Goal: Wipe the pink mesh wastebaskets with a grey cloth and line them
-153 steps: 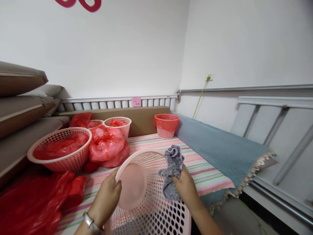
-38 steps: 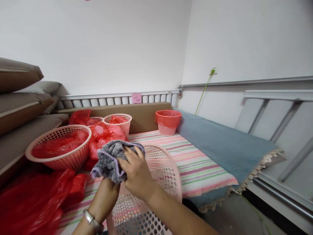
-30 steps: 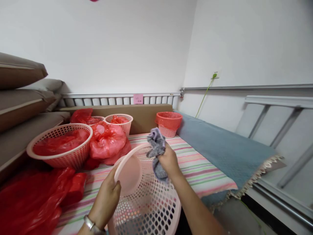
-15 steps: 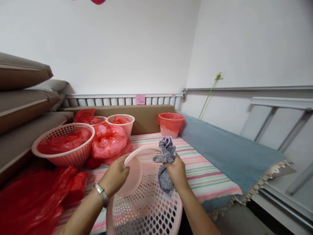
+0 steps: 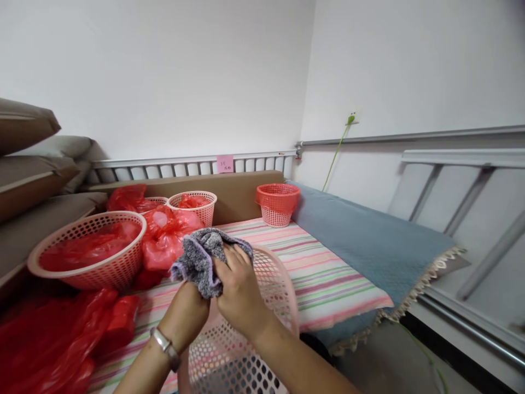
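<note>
A pale pink perforated plastic basket (image 5: 283,279) is tipped in front of me, its inside and holes showing. My left hand (image 5: 189,306), with a silver watch or bracelet at the wrist, grips its rim at the near left. The cloth covers most of those fingers. A grey fuzzy cloth with purple edging (image 5: 194,261) is bunched over the rim beside the left hand. My right hand (image 5: 238,284) is closed on this cloth and presses it against the rim. Where the rim passes under the cloth is hidden.
Pink baskets (image 5: 88,276) with red plastic bags stand at left. Loose red bags (image 5: 45,339) lie nearer. Another basket with a red top (image 5: 278,205) stands at the back right. Striped fabric (image 5: 328,268) covers the surface; blue padding (image 5: 369,224) borders it. Cushions (image 5: 36,169) are stacked left.
My right hand has brought the cloth leftward, from over the basket's opening onto the rim by my left hand. The cloth is now spread over the left fingers. The view has turned slightly right.
</note>
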`<state>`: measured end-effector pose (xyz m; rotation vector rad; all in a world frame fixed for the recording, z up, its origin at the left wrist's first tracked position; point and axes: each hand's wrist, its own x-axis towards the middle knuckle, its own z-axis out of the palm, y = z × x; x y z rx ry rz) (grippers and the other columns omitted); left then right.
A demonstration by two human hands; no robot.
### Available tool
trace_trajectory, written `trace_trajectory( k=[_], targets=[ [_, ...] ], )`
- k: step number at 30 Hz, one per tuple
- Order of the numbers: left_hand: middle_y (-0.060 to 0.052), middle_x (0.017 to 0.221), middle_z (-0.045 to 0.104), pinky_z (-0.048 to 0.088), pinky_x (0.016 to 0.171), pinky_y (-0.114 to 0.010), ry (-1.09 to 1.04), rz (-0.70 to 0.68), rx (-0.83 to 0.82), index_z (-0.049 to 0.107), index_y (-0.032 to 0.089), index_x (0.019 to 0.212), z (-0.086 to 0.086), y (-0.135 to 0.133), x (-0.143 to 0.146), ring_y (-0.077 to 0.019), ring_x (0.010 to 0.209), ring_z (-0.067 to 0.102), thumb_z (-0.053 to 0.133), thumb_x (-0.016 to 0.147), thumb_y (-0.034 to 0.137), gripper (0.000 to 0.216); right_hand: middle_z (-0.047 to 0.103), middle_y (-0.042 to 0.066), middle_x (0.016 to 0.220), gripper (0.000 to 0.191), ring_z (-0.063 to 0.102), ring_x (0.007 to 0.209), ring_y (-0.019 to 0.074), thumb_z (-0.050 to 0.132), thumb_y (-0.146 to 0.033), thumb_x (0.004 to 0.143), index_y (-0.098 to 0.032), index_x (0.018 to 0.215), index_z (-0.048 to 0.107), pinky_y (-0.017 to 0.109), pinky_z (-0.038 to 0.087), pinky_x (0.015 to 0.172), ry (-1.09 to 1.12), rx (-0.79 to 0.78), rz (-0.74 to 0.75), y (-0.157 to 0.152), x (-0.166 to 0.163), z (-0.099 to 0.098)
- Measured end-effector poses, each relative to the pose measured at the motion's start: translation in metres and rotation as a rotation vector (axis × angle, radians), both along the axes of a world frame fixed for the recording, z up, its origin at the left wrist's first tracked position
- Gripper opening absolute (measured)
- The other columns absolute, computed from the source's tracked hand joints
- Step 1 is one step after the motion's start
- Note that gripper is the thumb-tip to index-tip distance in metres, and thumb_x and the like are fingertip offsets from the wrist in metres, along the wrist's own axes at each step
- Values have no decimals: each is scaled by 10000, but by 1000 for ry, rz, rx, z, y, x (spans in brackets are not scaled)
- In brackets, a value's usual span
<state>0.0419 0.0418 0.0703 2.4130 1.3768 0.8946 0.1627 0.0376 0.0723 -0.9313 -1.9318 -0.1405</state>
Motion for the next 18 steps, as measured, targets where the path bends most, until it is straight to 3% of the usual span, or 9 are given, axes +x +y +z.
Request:
trace_trajectory(
  k=[5, 9, 11, 13, 15, 18],
  targets=[
    [-109, 1141, 630, 370, 1003, -387, -101, 35, -27, 517, 118, 1208, -1, -6, -4, -224, 1161, 502, 337, 693, -5, 560, 526, 87, 1190, 459, 424, 1149, 234, 517, -105, 702, -203, 1150, 533, 414, 292, 1007, 124, -22, -56, 16, 24, -12],
    [-103, 1248, 556, 315, 1049, -407, -189, 30, -39, 451, 129, 1266, -8, -5, -14, -213, 1212, 452, 335, 704, 8, 586, 606, 85, 1071, 438, 539, 1015, 236, 504, -101, 659, -179, 1088, 551, 356, 407, 878, 391, -242, -286, 38, 74, -50],
    [-96, 1264, 544, 306, 1055, -411, -219, 28, -43, 456, 139, 1261, -11, -4, -17, -209, 1221, 441, 330, 708, 8, 582, 650, 74, 969, 384, 593, 916, 237, 499, -139, 667, -175, 1043, 566, 329, 451, 776, 493, -404, -375, 41, 96, -73],
    [-91, 1279, 532, 293, 1064, -411, -218, 13, -41, 448, 148, 1270, -12, -5, -16, -202, 1225, 436, 330, 710, 6, 590, 665, 67, 924, 343, 608, 880, 241, 508, -180, 669, -177, 1005, 577, 314, 461, 736, 538, -472, -426, 40, 110, -90],
    [-89, 1296, 516, 271, 1076, -409, -196, 2, -35, 424, 152, 1290, -13, -6, -15, -194, 1236, 424, 333, 713, 4, 603, 667, 61, 928, 336, 607, 891, 239, 512, -189, 663, -186, 991, 582, 306, 460, 736, 528, -468, -450, 37, 115, -97],
    [-104, 1300, 509, 257, 1084, -400, -178, 24, -32, 400, 127, 1304, -12, -9, -14, -186, 1249, 408, 330, 719, 6, 602, 647, 55, 1004, 390, 585, 956, 231, 504, -153, 657, -204, 1039, 564, 309, 453, 784, 464, -391, -439, 39, 106, -88]
  ],
)
